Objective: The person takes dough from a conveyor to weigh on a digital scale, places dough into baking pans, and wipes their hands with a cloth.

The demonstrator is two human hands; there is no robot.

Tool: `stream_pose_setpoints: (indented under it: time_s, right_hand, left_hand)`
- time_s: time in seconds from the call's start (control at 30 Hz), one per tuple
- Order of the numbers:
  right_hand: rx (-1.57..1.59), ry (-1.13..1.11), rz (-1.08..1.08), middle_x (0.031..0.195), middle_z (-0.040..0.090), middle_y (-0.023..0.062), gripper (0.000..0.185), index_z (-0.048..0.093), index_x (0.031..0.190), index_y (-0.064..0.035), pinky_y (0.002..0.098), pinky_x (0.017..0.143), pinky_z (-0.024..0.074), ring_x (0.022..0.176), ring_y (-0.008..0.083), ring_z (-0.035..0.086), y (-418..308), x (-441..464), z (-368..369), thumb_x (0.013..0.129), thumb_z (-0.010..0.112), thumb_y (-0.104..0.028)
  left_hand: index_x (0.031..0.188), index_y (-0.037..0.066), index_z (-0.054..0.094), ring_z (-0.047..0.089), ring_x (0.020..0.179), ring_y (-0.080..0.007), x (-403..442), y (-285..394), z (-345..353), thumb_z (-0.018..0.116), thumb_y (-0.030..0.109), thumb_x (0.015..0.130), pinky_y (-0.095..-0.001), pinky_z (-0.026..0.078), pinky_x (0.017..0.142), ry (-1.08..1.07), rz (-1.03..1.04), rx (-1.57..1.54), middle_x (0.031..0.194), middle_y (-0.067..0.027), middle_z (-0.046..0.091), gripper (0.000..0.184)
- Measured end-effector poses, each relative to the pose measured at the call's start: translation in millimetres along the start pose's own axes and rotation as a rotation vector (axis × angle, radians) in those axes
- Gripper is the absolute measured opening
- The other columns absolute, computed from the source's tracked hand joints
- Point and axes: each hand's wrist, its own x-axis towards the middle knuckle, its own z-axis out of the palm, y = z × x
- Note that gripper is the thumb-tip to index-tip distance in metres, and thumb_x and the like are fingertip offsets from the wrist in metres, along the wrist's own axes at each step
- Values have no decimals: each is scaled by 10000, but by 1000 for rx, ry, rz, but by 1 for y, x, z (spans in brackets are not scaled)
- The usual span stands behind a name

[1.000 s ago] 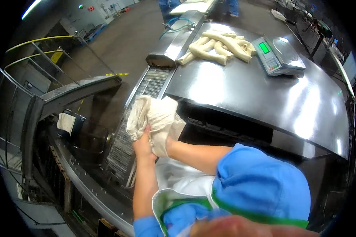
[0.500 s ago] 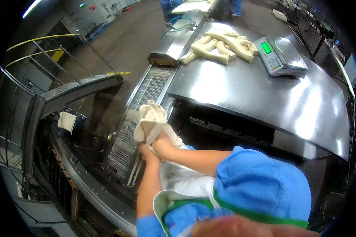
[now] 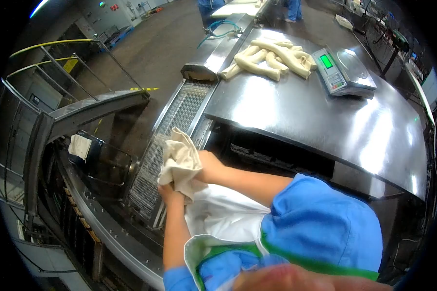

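Note:
A crumpled off-white cloth (image 3: 180, 162) is bunched between my two hands above the lower end of the mesh conveyor belt. My left hand (image 3: 170, 194) grips its lower left part, with most fingers tucked behind the fabric. On the other side, my right hand (image 3: 210, 167) is closed against the cloth, its fingertips hidden by the folds. Just below hangs the white apron (image 3: 221, 208) over my blue clothing. The metal mesh belt (image 3: 153, 167) runs behind the cloth, up and to the right.
Several long pale dough rolls (image 3: 257, 65) lie piled on the steel table (image 3: 296, 109), beside a digital scale (image 3: 337, 80). Left stand a railed metal stair (image 3: 68, 109) and a chair with a light cloth (image 3: 80, 147). People in blue (image 3: 292, 9) stand at the far end.
The cloth has been turned and bunched differently, shifting slightly down. My hands have moved apart: the right one up and to the right, the left one slightly down and left.

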Motion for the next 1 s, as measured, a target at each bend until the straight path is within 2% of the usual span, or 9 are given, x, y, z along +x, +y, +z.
stream_pose_setpoints:
  time_s: [0.07,0.13,0.17,0.33,0.43,0.57,0.8,0.93,1.0]
  right_hand:
    - [288,-23,-252,1067,651,138,416,627,1121,-77,369,793,548,942,277,659,3,-5,-14,851,646,-392]
    - [585,-254,-46,1123,635,130,424,580,1190,-113,368,803,547,1001,245,641,-2,-6,-11,871,618,-391]
    - [875,-483,169,1179,620,121,442,532,1258,-150,366,812,546,1061,213,623,-3,-6,-10,891,589,-391]
    - [1177,-745,286,1248,570,112,488,456,1351,-113,307,884,500,1095,189,591,-6,-8,-11,947,542,-373]
    - [1305,-621,178,1166,585,125,576,364,1426,-132,334,848,537,1019,203,611,-28,-10,-15,936,565,-359]
    - [1026,-135,227,1144,614,70,354,547,1271,-110,280,886,465,1017,158,582,-56,-15,-7,943,582,-239]
    - [734,374,123,1064,652,106,361,556,1231,-70,287,841,482,982,166,608,-46,-8,23,924,612,-253]
    - [551,506,72,1179,593,198,428,496,1273,6,358,969,417,1123,282,561,-39,-12,47,917,582,-217]
    - [485,575,-167,1324,487,219,446,483,1305,17,396,1067,325,1242,342,461,-38,-16,64,918,544,-195]
  left_hand:
    - [1271,38,515,539,1148,-260,6,10,-14,641,304,871,-359,446,955,-252,-97,-582,1273,-135,544,497]
    - [1303,52,484,515,1190,-273,6,56,-34,653,324,870,-381,428,980,-277,-538,-1255,1317,-133,518,539]
    - [1307,53,478,509,1195,-273,5,55,-35,648,323,872,-381,424,984,-317,-614,-1315,1321,-133,513,539]
    - [1326,56,450,481,1219,-271,-4,15,-31,623,316,885,-378,400,1004,-484,-471,-1081,1342,-131,488,540]
    - [1338,58,432,463,1233,-269,-8,7,-24,608,312,893,-377,386,1015,-436,-371,-1007,1354,-130,474,541]
    - [1353,61,409,441,1251,-267,-8,16,-11,588,307,903,-375,367,1031,-323,-226,-1003,1370,-129,454,543]
    - [1380,65,369,400,1284,-264,-2,22,8,552,298,921,-372,334,1058,-195,-80,-934,1399,-126,420,546]
    - [1395,68,346,377,1303,-262,6,11,12,532,293,931,-370,315,1073,-147,-82,-893,1415,-125,401,548]
    - [1402,69,335,366,1312,-262,11,-2,10,522,290,936,-369,306,1081,-143,-115,-889,1423,-124,391,549]
